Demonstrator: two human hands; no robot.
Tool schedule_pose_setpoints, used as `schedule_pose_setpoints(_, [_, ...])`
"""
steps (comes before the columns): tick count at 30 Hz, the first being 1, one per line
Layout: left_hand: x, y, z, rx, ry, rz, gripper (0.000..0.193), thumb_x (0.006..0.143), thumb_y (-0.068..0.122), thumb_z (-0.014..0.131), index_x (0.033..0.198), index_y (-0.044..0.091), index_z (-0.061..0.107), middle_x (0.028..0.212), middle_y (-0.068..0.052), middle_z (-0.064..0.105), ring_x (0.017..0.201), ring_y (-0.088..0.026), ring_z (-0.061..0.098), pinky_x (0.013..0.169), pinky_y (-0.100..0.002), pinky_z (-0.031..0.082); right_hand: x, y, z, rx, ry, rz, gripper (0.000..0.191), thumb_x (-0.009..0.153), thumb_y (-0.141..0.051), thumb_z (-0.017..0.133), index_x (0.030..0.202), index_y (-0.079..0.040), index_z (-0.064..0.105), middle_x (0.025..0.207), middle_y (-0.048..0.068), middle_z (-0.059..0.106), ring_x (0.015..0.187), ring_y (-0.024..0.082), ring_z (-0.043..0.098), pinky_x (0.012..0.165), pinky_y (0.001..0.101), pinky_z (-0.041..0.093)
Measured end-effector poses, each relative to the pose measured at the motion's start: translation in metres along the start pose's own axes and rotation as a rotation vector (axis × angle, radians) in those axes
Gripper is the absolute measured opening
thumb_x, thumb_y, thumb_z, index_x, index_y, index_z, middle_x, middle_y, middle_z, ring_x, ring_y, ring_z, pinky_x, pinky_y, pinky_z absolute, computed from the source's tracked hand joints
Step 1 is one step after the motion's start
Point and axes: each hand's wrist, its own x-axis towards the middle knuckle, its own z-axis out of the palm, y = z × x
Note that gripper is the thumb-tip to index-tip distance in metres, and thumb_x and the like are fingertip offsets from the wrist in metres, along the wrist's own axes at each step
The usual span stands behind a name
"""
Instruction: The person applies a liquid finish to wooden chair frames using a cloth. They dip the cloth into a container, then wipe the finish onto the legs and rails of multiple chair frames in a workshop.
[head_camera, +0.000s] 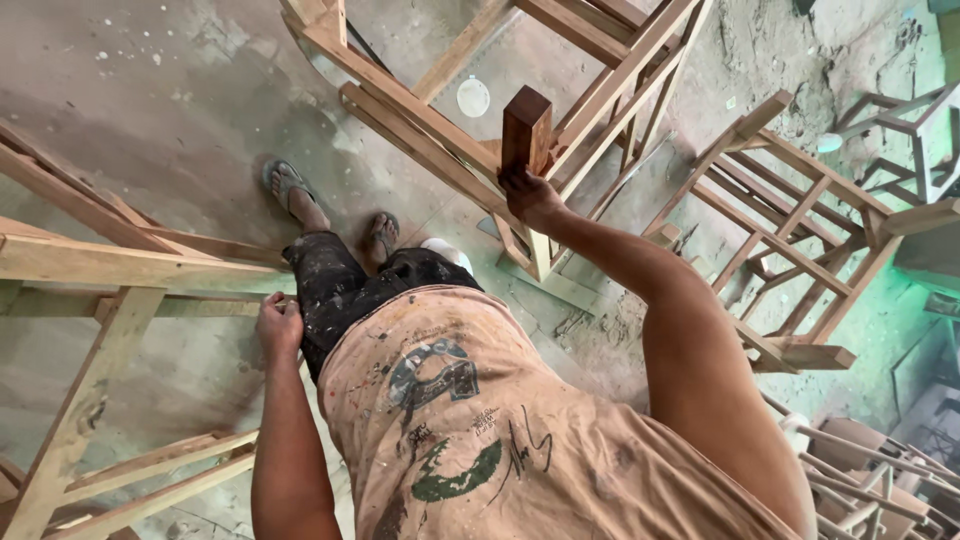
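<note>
My right hand is stretched forward and grips the lower end of a dark brown stained wooden post. The post stands up from a pale bare-wood furniture frame in front of me. My left hand hangs by my thigh with its fingers curled into a fist. It sits right at the end of a rail of another pale wooden frame on my left. Whether it grips that rail I cannot tell. My paint-stained shirt, dark shorts and sandalled feet show below.
More bare wooden frames stand at the right on a dusty concrete floor. A round white lid lies on the floor beyond the front frame. A stack of slatted furniture fills the bottom right corner.
</note>
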Motion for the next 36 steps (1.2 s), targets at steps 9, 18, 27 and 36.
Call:
schedule_pose_setpoints(9, [0.001,0.01,0.005,-0.005,0.029,0.045,0.037,0.09,0.023,0.068,0.121,0.003,0.069,0.109,-0.021,0.074,0.106,-0.039,0.069,0.095,-0.047,0.052,-0.005,0.071,-0.141,0.111,0.219,0.299,0.055,0.093,-0.027,0.058,0.143,-0.004,0.055,0.134,0.014,0.057,0.118,0.03,0.053,0.107,0.0474,0.038])
schedule_pose_setpoints(18, [0.033,0.026,0.002,-0.045,0.008,-0.009,0.036,0.091,0.023,0.07,0.123,0.005,0.068,0.099,-0.018,0.074,0.097,-0.038,0.07,0.09,-0.047,0.052,0.011,0.17,-0.258,0.941,0.154,0.283,0.027,0.105,-0.016,0.059,0.121,-0.026,0.078,0.11,0.011,0.061,0.106,0.028,0.054,0.094,0.0421,0.043])
schedule_pose_setpoints(27, [0.09,0.041,-0.002,-0.007,-0.104,-0.094,0.037,0.093,0.026,0.069,0.124,0.006,0.068,0.11,-0.019,0.073,0.101,-0.038,0.069,0.091,-0.046,0.051,0.086,0.236,-0.197,1.218,-0.165,-0.094,0.032,0.098,-0.013,0.061,0.125,-0.024,0.076,0.126,0.001,0.072,0.111,0.024,0.06,0.099,0.0378,0.05])
schedule_pose_setpoints(36, [0.154,0.085,-0.029,0.023,-0.227,-0.111,0.032,0.095,0.023,0.068,0.123,0.006,0.068,0.106,-0.015,0.073,0.099,-0.032,0.069,0.092,-0.043,0.051,0.094,0.216,-0.114,1.467,-0.85,-0.24,0.053,0.079,0.011,0.056,0.114,-0.019,0.083,0.117,0.002,0.08,0.105,0.015,0.071,0.087,0.0314,0.056])
